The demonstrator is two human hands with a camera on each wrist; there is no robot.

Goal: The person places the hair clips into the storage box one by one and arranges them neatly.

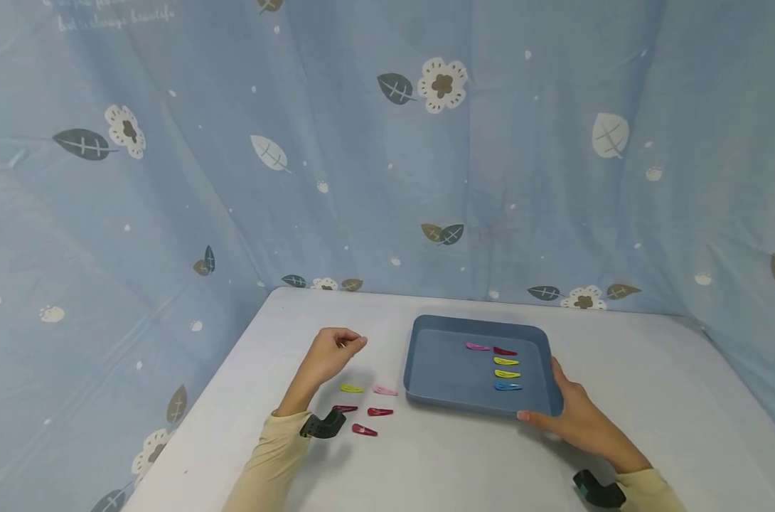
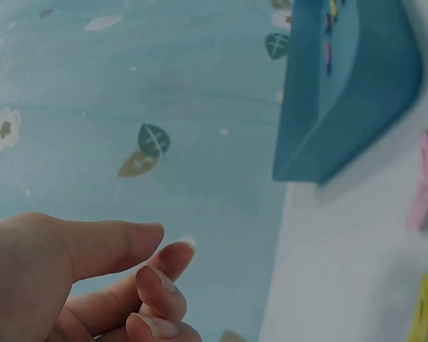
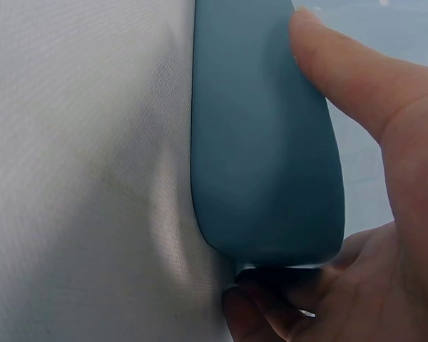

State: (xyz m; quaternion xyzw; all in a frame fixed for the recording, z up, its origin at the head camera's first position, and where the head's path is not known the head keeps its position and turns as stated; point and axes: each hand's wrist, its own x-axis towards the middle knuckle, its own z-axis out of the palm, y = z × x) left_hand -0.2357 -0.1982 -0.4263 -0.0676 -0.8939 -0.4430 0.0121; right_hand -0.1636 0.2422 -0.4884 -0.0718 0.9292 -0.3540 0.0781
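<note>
Over the left part of the table, my left hand (image 1: 332, 353) hovers with loosely bent fingers and nothing between thumb and fingertips. Below it lie snap hair clips: a yellow-green clip (image 1: 352, 388), a light pink clip (image 1: 385, 390) and three dark red clips (image 1: 380, 412), one partly behind the wrist camera. My right hand (image 1: 579, 418) grips the near right corner of a blue tray (image 1: 451, 405), thumb on the front wall, fingers around the right side. Inside the tray, a pink clip (image 1: 478, 347) lies left of a column: a red clip (image 1: 505, 351), two yellow clips (image 1: 506, 361) and a blue clip (image 1: 508, 387).
The white table (image 1: 464, 462) reaches back to a blue patterned curtain (image 1: 362, 178), which also hangs along the left. Black wrist cameras are strapped on both arms, over beige sleeves (image 1: 266, 455).
</note>
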